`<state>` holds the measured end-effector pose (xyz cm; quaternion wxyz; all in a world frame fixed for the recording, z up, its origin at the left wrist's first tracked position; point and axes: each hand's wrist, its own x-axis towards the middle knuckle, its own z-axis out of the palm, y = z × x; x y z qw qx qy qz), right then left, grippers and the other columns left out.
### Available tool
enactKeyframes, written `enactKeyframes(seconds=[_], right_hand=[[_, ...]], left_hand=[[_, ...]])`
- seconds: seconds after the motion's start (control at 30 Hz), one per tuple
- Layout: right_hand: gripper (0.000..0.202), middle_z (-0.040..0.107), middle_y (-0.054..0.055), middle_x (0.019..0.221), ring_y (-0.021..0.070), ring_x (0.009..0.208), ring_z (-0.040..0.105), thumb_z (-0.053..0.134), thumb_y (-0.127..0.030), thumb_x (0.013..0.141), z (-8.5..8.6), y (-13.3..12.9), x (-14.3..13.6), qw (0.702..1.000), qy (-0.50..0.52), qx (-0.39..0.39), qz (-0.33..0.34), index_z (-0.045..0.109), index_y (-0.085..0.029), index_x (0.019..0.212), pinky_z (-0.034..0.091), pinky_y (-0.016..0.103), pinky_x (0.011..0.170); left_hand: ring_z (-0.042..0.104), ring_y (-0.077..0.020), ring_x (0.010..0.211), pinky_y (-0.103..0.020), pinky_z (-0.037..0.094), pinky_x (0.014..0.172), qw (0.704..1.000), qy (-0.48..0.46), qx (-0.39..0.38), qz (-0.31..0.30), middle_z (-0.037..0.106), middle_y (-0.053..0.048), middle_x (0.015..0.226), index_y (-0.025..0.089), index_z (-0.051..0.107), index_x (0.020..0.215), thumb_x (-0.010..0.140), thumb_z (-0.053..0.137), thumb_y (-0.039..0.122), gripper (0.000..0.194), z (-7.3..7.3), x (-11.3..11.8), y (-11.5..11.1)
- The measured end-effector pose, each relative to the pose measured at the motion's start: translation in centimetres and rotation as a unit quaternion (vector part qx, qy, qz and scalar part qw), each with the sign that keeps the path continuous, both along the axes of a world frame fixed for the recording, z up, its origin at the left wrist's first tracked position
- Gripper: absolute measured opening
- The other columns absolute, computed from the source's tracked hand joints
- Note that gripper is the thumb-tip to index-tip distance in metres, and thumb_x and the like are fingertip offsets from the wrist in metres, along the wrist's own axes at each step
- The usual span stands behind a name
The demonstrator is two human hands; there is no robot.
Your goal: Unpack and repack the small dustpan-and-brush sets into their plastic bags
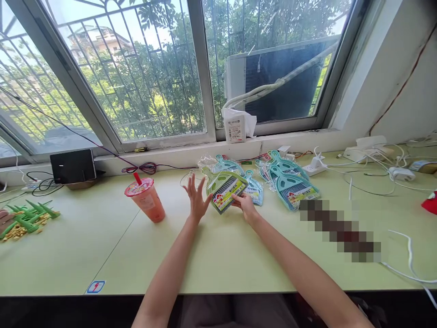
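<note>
A green dustpan and brush set (pixel 223 189) with a printed label is held up over the table, its handle tilted up to the left. My right hand (pixel 246 206) pinches its lower right edge between thumb and fingers. To its left, my left hand (pixel 199 198) is spread open with the fingers up; its thumb is close to the set's edge, and I cannot tell whether it touches. Just behind lie a blue dustpan set (pixel 254 187) and a teal one (pixel 229 165) in clear wrap. Several more teal dustpan sets (pixel 290 182) are piled to the right.
An orange drink cup (pixel 146 200) with a red straw stands left. Beyond it are a black tablet (pixel 73 167) and green spiky pieces (pixel 30 216) near another person's hand (pixel 5 221). A power strip (pixel 314 165) and white cables lie right. A tissue pack (pixel 236 127) sits on the sill.
</note>
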<state>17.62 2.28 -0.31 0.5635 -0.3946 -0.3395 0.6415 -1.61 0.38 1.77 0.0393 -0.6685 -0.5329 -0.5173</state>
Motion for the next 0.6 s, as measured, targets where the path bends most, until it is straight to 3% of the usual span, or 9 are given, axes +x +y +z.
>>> enactKeyframes(seconds=[0.07,0.13,0.17,0.23,0.3,0.33,0.43,0.6], right_hand=[[0.013,0.074,0.005,0.078,0.0166,0.065,0.069,0.076,-0.019,0.068,0.1,0.0,0.0,1.0,0.005,0.007,0.008,0.066,-0.015,0.074,0.06,0.031,0.067],[0.016,0.074,0.006,0.079,0.018,0.067,0.07,0.078,-0.021,0.065,0.1,0.1,0.0,1.0,0.008,0.015,0.016,0.066,-0.014,0.075,0.06,0.031,0.067],[0.019,0.074,0.007,0.079,0.0188,0.068,0.07,0.079,-0.022,0.064,0.1,0.1,0.0,1.0,0.008,0.02,0.02,0.067,-0.014,0.075,0.059,0.032,0.067],[0.024,0.074,0.007,0.079,0.02,0.068,0.07,0.081,-0.025,0.061,0.1,0.1,-0.1,0.999,0.003,0.029,0.026,0.068,-0.014,0.076,0.059,0.033,0.067],[0.028,0.074,0.007,0.078,0.0207,0.068,0.07,0.083,-0.028,0.057,0.0,0.1,-0.1,0.999,-0.001,0.037,0.033,0.068,-0.014,0.077,0.06,0.034,0.067],[0.03,0.074,0.007,0.079,0.0211,0.069,0.07,0.084,-0.029,0.056,0.0,0.1,-0.1,0.998,-0.004,0.041,0.038,0.069,-0.014,0.077,0.06,0.034,0.067],[0.034,0.075,0.008,0.083,0.0234,0.074,0.071,0.084,-0.032,0.056,-0.1,0.0,-0.1,0.998,-0.013,0.053,0.045,0.069,-0.014,0.08,0.06,0.038,0.071],[0.031,0.075,0.008,0.089,0.0241,0.079,0.071,0.085,-0.031,0.055,-0.4,0.2,-0.1,0.999,0.001,0.049,0.01,0.07,-0.015,0.078,0.06,0.042,0.08]], left_hand=[[-0.003,-0.0288,0.147,-0.054,0.006,0.117,0.991,-0.113,0.029,0.064,0.0,-0.008,0.16,0.029,0.017,0.15,0.085,0.052,0.054,0.078,0.0,0.1,0.2],[0.004,-0.0273,0.147,-0.049,0.023,0.115,0.959,-0.27,0.006,0.082,-0.001,-0.01,0.16,0.03,-0.001,0.151,0.088,0.042,0.059,0.081,0.1,-0.2,0.8],[0.014,-0.0272,0.146,-0.046,0.033,0.111,0.935,-0.348,-0.034,0.055,0.005,-0.012,0.159,0.03,-0.003,0.15,0.089,0.038,0.061,0.08,0.2,-0.5,1.2],[0.038,-0.0269,0.137,-0.04,0.047,0.099,0.87,-0.468,-0.14,-0.066,0.027,-0.016,0.153,0.027,0.009,0.149,0.089,0.036,0.063,0.075,0.5,-1.1,1.9],[0.054,-0.0243,0.122,-0.033,0.052,0.089,0.802,-0.53,-0.205,-0.183,0.047,-0.016,0.141,0.023,0.027,0.144,0.088,0.046,0.058,0.069,0.6,-1.5,2.4],[0.058,-0.0226,0.117,-0.03,0.053,0.086,0.781,-0.548,-0.21,-0.213,0.053,-0.015,0.136,0.022,0.033,0.141,0.085,0.055,0.051,0.067,0.5,-1.5,2.5],[0.061,-0.0188,0.111,-0.023,0.052,0.079,0.771,-0.571,-0.172,-0.223,0.058,-0.009,0.132,0.027,0.041,0.137,0.073,0.074,0.03,0.072,0.1,-1.3,2.5],[0.061,-0.0164,0.109,-0.022,0.049,0.079,0.768,-0.555,-0.184,-0.261,0.056,-0.005,0.135,0.036,0.04,0.139,0.069,0.079,0.025,0.081,-0.3,-1.2,2.2]])
